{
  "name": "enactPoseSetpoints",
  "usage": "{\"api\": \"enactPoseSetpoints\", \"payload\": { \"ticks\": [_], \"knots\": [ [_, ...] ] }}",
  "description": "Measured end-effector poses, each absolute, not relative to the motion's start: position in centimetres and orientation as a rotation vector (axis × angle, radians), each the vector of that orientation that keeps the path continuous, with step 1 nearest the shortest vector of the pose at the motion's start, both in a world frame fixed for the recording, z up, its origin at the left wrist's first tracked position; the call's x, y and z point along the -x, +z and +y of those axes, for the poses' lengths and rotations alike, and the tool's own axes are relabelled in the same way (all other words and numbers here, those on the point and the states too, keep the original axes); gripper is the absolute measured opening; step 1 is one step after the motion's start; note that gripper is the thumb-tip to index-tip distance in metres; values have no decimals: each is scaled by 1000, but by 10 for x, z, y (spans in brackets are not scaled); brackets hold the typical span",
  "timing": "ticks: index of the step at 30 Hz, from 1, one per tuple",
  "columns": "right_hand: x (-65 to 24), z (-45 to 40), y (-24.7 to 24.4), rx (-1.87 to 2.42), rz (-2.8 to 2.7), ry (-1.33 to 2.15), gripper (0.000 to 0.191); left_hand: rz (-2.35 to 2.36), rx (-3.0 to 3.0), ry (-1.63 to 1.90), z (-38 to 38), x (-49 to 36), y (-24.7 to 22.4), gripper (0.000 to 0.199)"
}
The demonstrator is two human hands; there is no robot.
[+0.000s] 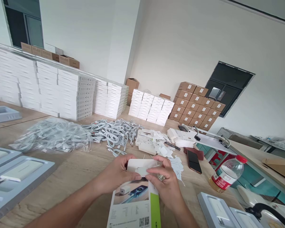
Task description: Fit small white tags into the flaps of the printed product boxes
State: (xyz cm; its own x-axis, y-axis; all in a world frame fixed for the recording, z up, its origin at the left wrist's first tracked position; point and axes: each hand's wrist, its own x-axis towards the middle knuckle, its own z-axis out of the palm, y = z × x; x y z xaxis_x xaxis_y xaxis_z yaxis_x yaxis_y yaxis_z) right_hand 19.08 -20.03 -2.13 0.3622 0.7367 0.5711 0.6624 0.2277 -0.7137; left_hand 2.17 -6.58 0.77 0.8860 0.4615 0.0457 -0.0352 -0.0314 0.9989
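One box [131,207], long axis fore-aft, open end away from body.
L hand [116,174] grips its L side there, thumb inward; R hand [165,180], abt equally near, by the flap [140,162], pinches a white bit [142,171] over the opening; depth inside, can't tell.

Lower centre: left hand [120,174] grips the open top of a printed white-and-green retail box [130,210]; right hand [165,179] pinches a small white piece [142,172] at its mouth. Mid-frame: coiled white cables [116,131], loose, beside a clear plastic bag of cables [54,134]. Right: dark smartphone [194,162], red-capped bottle [224,177]. Left edge: grey tray [41,172]. Beyond, left to centre: stacked white boxes [67,87]; right of centre, brown cartons [194,106].
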Motion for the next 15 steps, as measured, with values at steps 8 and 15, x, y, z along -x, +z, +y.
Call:
{"api": "enactPoseSetpoints", "payload": {
  "ticks": [8,15],
  "knots": [
    [-190,-198,-23,1404,-1226,285,19,386,-1694,437,-68,-21,7,24],
    [-186,-197,-21,1245,-949,784,53,416,-1756,443,-70,-21,8,19]
  ]
}}
